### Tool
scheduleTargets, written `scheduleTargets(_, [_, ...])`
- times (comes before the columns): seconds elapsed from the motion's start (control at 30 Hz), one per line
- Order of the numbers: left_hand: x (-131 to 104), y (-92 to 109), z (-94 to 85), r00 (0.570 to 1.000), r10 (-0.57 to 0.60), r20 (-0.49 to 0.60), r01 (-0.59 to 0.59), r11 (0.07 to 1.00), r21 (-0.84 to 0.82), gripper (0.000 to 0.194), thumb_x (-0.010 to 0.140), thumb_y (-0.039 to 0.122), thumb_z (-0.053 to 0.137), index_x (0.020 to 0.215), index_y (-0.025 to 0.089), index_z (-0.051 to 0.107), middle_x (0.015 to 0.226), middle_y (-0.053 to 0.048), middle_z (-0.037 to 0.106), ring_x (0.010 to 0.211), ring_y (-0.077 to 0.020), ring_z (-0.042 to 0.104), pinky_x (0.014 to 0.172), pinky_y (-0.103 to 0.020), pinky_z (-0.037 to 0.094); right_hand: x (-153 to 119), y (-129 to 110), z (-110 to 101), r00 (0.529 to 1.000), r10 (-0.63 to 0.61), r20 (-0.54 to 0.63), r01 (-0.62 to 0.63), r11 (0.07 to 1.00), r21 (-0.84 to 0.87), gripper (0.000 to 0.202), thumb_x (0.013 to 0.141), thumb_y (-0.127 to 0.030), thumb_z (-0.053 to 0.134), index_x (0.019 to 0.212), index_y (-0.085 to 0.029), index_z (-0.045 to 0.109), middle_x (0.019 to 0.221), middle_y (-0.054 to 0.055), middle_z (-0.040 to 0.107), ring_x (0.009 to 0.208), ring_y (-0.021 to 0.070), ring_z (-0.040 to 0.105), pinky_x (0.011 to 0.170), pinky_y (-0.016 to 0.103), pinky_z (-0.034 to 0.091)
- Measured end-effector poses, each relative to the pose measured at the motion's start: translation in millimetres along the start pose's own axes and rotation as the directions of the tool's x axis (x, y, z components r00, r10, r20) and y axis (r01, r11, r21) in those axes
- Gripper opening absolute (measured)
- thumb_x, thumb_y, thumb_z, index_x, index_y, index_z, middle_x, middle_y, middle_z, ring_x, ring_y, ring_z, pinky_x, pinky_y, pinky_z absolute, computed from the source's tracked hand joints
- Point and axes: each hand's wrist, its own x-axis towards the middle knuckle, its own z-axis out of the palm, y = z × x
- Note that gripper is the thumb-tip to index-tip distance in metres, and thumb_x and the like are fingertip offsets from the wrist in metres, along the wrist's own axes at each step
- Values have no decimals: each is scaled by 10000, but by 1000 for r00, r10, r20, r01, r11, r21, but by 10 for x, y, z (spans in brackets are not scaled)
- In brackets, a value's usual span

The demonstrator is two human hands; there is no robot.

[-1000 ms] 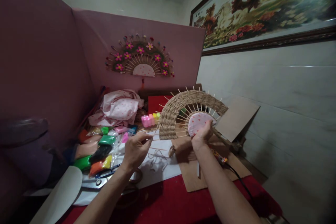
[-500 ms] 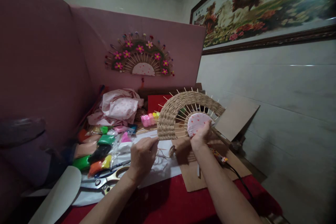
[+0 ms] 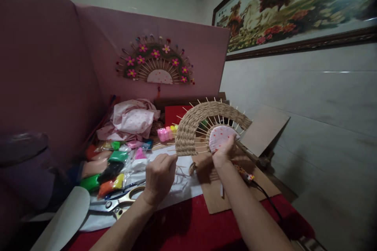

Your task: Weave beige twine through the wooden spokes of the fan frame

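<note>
My right hand (image 3: pixel 225 151) is closed on a half-round woven fan (image 3: pixel 188 129), gripping it at the pink dotted cloth centre (image 3: pixel 219 136). Thin wooden sticks radiate from that centre through a band of brown twisted cord, and their tips poke out past the outer rim. My left hand (image 3: pixel 160 174) is closed in a pinch right at the fan's lower left corner. What lies between its fingertips is hidden. A small coil of cord (image 3: pixel 192 168) hangs or lies below the fan; I cannot tell which.
Scissors (image 3: pixel 118 204) and bags of coloured clay (image 3: pixel 118 157) lie on the left. Behind them is crumpled pink cloth (image 3: pixel 135 115). Cardboard (image 3: pixel 212 200) and a glue gun (image 3: pixel 244 173) with a black cable lie at right. A flower-decorated fan (image 3: pixel 156 53) is pinned to the pink board.
The whole view has shifted very slightly. Both hands and the fan keep the same hold and position relative to each other.
</note>
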Motion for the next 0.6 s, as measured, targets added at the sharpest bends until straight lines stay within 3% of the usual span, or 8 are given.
scheduleTargets(0.13, [-19,18,35,999,-38,-18,37,998,-57,162,816,177,500,687,168,598,595,-26,557,606,-145,523,598,-258,385,9,13,-3,1000,-2,-17,1,1000,-26,418,783,-495,399,822,-123,586,915,120,628,800,198,618,719,334,528])
scheduleTargets(0.33, [-51,-1,86,995,-94,-14,88,971,-224,149,813,184,504,785,175,650,605,-19,562,596,-135,514,587,-248,386,64,32,16,999,25,-29,-22,995,100,437,774,-497,427,898,-112,590,929,101,632,780,189,630,675,326,544])
scheduleTargets(0.43, [-52,-13,95,985,-174,15,168,917,-363,171,793,207,539,863,186,694,591,-12,558,574,-125,499,569,-240,383,86,21,14,999,37,-30,-32,989,142,429,782,-476,426,911,-103,596,936,98,634,786,184,635,666,315,547])
scheduleTargets(0.5, [-34,-8,96,950,-305,65,293,801,-522,179,765,243,580,873,190,713,615,-21,593,579,-125,510,553,-235,390,90,26,12,998,64,-26,-59,986,154,423,785,-459,431,926,-95,595,953,100,632,801,182,638,678,312,546])
scheduleTargets(0.6, [29,15,79,807,-544,230,525,483,-701,206,683,314,664,812,170,734,676,-48,657,579,-129,525,505,-229,389,69,57,15,991,134,10,-133,979,157,427,785,-453,437,948,-89,590,972,102,630,812,177,639,688,308,544])
